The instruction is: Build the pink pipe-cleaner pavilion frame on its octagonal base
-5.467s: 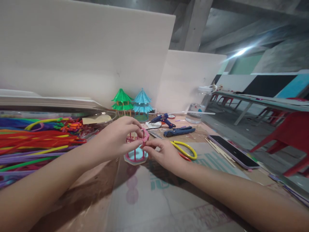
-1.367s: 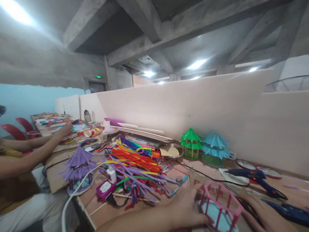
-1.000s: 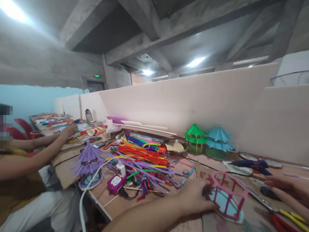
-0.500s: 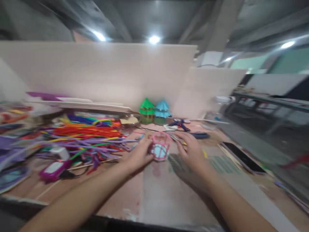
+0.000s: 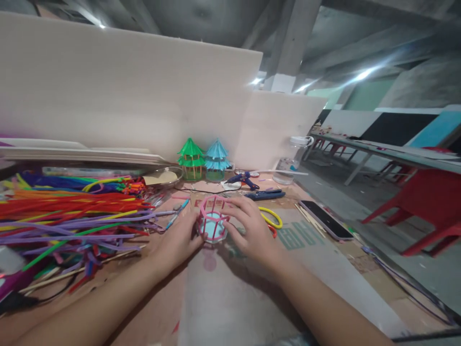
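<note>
A small pink cage-like frame with a pale blue base stands upright between my hands, just over the work surface. My left hand grips its left side, the thumb near the base. On the other side, the curled fingers of my right hand touch the frame's right edge. Scissors with yellow and orange handles lie partly hidden behind my right hand. Beyond the frame are a green-roofed model pavilion and a blue-roofed one.
Many coloured pipe cleaners cover the left side. A dark blue glue gun and blue-handled pliers lie behind my hands. A phone rests at right, with a clear plastic jug farther back. A red chair stands beyond the table.
The view has turned right and sharpened. My right hand, earlier apart from the pink frame, has come in to touch its right side; my left hand still holds it.
</note>
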Tool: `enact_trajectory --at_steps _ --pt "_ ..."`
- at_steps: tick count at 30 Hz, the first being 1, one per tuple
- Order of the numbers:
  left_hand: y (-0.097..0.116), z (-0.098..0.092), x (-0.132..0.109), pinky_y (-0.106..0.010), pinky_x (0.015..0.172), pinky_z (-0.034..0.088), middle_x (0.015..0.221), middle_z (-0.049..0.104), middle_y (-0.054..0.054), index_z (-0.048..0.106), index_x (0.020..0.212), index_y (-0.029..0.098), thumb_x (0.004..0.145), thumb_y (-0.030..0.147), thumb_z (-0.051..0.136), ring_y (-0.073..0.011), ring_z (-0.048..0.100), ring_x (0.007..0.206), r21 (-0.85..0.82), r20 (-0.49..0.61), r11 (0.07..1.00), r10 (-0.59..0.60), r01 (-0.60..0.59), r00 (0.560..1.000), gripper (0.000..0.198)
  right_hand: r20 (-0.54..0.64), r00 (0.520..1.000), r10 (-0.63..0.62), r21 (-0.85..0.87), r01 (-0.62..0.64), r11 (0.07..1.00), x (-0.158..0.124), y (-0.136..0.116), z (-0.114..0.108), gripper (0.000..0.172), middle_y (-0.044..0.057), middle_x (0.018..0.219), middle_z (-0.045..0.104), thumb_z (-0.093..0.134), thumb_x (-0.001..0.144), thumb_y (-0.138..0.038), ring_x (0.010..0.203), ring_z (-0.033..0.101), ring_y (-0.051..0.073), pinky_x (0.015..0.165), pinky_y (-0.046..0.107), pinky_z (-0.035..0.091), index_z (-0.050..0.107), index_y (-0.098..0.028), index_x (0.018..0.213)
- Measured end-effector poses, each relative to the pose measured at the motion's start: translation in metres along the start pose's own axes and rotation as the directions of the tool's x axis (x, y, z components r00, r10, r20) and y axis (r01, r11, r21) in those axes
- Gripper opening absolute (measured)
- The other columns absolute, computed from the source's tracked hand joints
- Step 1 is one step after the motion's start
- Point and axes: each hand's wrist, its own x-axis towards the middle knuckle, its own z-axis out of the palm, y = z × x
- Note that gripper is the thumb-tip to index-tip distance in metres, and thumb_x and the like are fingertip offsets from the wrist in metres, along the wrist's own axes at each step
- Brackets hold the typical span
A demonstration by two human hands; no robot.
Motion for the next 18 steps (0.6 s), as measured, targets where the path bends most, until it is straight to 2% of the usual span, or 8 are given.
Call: enact_trajectory --at_steps 5,9,14,18 --pt "-0.01 0.004 -0.001 -0.045 0.107 0.039 0.131 0.057 -0.011 0.045 0.133 0.021 0.079 0.016 0.058 -0.0261 0.049 0.126 -0.011 -0.014 1.0 -0.016 0.016 1.0 0.056 -0.034 0.998 0.06 0.024 -0.059 0.998 -0.001 0.004 0.0 0.029 0.013 0.117 0.062 0.047 0.09 -0.017 0.113 0.056 0.025 0.097 0.047 0.047 0.059 -0.02 0.117" --pt "-0.008 -0.004 0.002 -0.048 0.108 0.038 0.135 0.054 -0.013 0.041 0.137 0.021 0.081 0.022 0.062 -0.0284 0.046 0.131 -0.051 0.023 0.999 -0.009 0.01 1.0 0.06 -0.059 0.991 0.117 0.029 -0.115 0.993 -0.002 0.01 0.0 0.032 0.013 0.113 0.062 0.045 0.088 -0.014 0.11 0.057 0.025 0.095 0.046 0.05 0.061 -0.019 0.115" --pt "-0.002 -0.017 0.004 -0.051 0.102 0.043 0.133 0.056 -0.013 0.036 0.141 0.025 0.077 0.032 0.071 -0.0312 0.055 0.121 -0.078 0.065 0.991 -0.107 0.112 0.992 0.073 0.05 0.996 0.08 -0.017 -0.079 0.997 -0.003 0.012 0.001 0.045 0.014 0.128 0.056 0.044 0.086 -0.012 0.12 0.052 0.027 0.1 0.05 0.046 0.056 -0.021 0.129" --pt "-0.002 -0.019 0.003 -0.052 0.098 0.045 0.125 0.06 -0.013 0.043 0.134 0.022 0.076 0.03 0.073 -0.0318 0.057 0.118 0.02 -0.015 0.991 -0.129 0.13 0.991 0.066 0.035 0.999 0.029 -0.022 -0.028 0.999 -0.002 0.011 0.001 0.04 0.014 0.123 0.06 0.045 0.087 -0.011 0.116 0.054 0.025 0.098 0.049 0.047 0.059 -0.019 0.124"
